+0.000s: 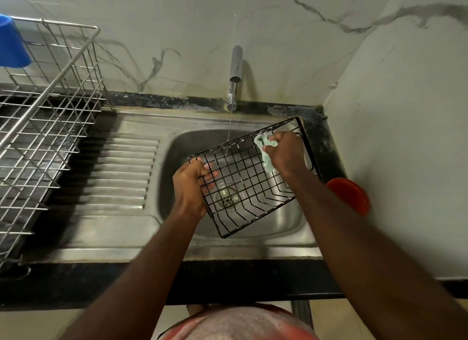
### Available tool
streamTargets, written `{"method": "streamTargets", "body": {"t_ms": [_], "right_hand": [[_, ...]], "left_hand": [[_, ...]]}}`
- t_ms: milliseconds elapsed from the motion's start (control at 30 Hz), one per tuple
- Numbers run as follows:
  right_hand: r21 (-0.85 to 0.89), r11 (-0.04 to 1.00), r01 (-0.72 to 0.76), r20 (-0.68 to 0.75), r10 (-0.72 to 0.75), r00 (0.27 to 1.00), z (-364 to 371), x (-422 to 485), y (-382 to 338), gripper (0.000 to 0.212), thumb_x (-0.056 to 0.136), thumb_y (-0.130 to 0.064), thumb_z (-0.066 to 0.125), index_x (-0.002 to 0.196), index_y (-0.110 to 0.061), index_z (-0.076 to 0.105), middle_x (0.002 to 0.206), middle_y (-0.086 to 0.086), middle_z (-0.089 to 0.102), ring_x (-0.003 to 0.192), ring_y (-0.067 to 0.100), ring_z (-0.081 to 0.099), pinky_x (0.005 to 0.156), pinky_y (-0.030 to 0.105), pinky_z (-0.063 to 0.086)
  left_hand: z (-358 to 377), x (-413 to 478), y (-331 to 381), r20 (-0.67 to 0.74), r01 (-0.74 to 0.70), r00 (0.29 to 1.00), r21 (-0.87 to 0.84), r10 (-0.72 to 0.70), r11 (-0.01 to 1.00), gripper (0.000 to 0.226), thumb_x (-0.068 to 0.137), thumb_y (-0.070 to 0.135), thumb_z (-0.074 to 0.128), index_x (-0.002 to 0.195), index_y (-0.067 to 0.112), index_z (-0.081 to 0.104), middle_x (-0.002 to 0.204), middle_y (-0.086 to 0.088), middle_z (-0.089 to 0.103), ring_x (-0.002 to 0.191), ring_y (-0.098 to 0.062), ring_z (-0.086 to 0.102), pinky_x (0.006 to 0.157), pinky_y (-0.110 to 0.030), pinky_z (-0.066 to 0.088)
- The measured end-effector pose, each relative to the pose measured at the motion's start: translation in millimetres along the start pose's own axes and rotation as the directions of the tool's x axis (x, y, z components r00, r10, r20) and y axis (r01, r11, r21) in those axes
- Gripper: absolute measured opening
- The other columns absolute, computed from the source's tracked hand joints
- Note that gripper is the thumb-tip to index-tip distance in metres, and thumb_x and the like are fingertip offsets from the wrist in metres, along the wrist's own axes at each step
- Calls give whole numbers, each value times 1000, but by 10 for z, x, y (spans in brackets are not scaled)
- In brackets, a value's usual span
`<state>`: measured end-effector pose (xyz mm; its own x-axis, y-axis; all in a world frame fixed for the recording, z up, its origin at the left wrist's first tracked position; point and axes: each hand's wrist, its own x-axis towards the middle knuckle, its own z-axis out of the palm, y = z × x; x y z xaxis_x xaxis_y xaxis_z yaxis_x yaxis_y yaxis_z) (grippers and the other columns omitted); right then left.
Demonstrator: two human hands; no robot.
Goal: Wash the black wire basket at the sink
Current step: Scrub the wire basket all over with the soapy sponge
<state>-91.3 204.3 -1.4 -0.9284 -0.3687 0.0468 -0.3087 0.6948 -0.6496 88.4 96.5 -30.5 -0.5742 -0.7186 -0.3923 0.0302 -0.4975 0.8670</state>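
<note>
**Desk:** What carries the scene?

**Photographer:** A black-edged table (pixel 101 281) runs under both forearms, with a steel sink (pixel 121 177) set into it. The ribbed drainboard lies to the left of the left hand, and the basin sits directly below both hands.

**Desk:** And the big wire thing?

**Photographer:** That is a silver dish rack (pixel 50 127), well left of the left hand. A blue cup (pixel 12 43) sits at its far corner.

**Desk:** Where is the basket?

**Photographer:** The black wire basket (pixel 244 177) is held tilted over the basin, between the two hands and clear of the bottom.

**Desk:** What are the hands doing?

**Photographer:** The left hand (pixel 188 187) grips the basket's near-left edge, fingers curled through the wires. The right hand (pixel 286 154) is closed around a bunched pale green cloth (pixel 266 160), pressing it on the far-right corner.

**Desk:** Is there water?

**Photographer:** Yes. The tap (pixel 236 68) stands beyond the hands, and a thin stream of water (pixel 230 122) falls onto the basket's far edge, just left of the cloth.

**Desk:** Any smaller items?

**Photographer:** A red dish (pixel 349 195) rests on the table right of the right forearm. The drain (pixel 227 199) shows through the wires beside the left hand's fingers.
</note>
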Motion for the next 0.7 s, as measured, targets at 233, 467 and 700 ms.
{"method": "streamTargets", "body": {"t_ms": [233,467,700], "right_hand": [[62,998,29,247,-43,968,306,-414,-269,29,82,-10,74,110,-9,67,109,14,69,88,22,69,68,32,60],[127,988,88,301,-123,946,215,-542,-310,28,86,-8,69,114,-10,64,117,11,66,74,5,61,47,8,44],[-180,983,35,8,-35,999,-148,-120,-29,30,95,-8,45,119,2,59,120,23,60,108,35,57,72,24,45]], "left_hand": [[-1,30,-25,2,-2,1000,-4,2,1000,26,68,23,54,91,13,60,99,-9,70,99,-32,70,81,-41,51],[31,22,44,30,-42,999,-34,43,999,20,68,21,53,86,14,60,95,-9,73,94,-30,69,77,-37,51],[19,-3,53,23,-52,998,-42,53,998,18,80,23,53,93,16,62,100,-9,73,105,-34,70,82,-40,51]]}}
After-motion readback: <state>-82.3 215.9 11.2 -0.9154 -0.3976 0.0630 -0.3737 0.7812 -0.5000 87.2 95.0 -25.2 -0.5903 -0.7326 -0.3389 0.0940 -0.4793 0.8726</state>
